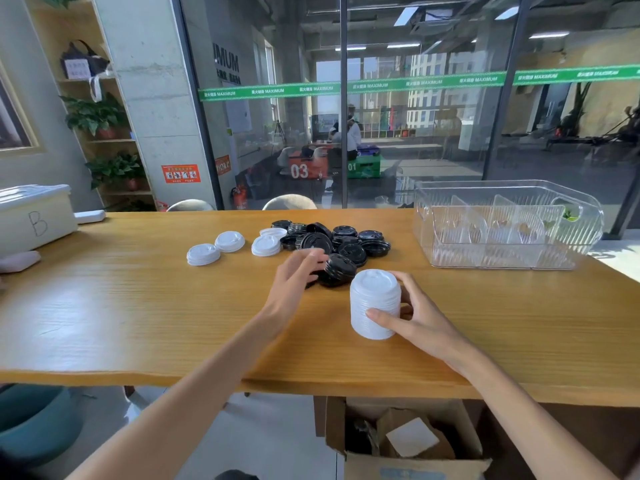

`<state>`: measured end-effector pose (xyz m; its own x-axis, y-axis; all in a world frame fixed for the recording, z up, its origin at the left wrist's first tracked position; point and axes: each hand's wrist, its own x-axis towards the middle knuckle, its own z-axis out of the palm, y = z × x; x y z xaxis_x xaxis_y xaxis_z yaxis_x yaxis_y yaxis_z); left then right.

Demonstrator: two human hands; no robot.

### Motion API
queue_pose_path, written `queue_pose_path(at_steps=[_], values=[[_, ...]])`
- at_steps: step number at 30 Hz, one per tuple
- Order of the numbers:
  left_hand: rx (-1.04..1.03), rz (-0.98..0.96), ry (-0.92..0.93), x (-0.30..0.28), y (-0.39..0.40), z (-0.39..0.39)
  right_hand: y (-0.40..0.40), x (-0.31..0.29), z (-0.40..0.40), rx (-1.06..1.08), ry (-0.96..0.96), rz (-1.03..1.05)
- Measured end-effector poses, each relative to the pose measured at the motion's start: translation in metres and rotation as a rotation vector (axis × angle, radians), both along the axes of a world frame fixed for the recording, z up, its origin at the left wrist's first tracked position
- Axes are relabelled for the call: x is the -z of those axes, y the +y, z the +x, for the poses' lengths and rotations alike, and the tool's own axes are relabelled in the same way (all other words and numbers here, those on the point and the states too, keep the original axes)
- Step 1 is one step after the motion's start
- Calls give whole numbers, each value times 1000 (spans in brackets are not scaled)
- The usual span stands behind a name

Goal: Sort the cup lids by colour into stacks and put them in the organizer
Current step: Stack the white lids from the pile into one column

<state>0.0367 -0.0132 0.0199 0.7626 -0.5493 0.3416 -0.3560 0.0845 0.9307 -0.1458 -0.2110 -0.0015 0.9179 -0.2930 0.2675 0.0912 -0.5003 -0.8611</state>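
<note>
A tall stack of white lids (375,304) stands on the wooden table (138,306), and my right hand (417,320) grips it with thumb in front and fingers behind. My left hand (294,282) reaches over the near edge of a pile of black lids (341,245), fingers blurred and loosely curled beside a small black stack (337,270). Whether it holds a lid I cannot tell. Loose white lids lie to the left: one (203,254), another (230,241), and a short white stack (266,244). The clear organizer (507,225) with dividers sits at the far right.
A white box marked B (34,216) stands at the table's left end. An open cardboard box (405,441) sits on the floor under the near edge. Two chair backs (289,201) show behind the table, before a glass wall.
</note>
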Motion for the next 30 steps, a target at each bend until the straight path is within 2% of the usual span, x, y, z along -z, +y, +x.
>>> queue_pose_path(at_steps=[4,10,18,26,30], values=[[-133,90,-88,-9,29,56,1,2,2,-18,2,-47],[-389,235,-110,-2,78,129,-2,6,6,-21,-22,-81],[-699,611,-212,14,119,185,-4,8,6,-21,-52,-106],[-846,691,-212,14,133,223,-9,14,8,-26,-66,-100],[-783,722,-149,12,134,233,-8,12,8,-39,-68,-93]])
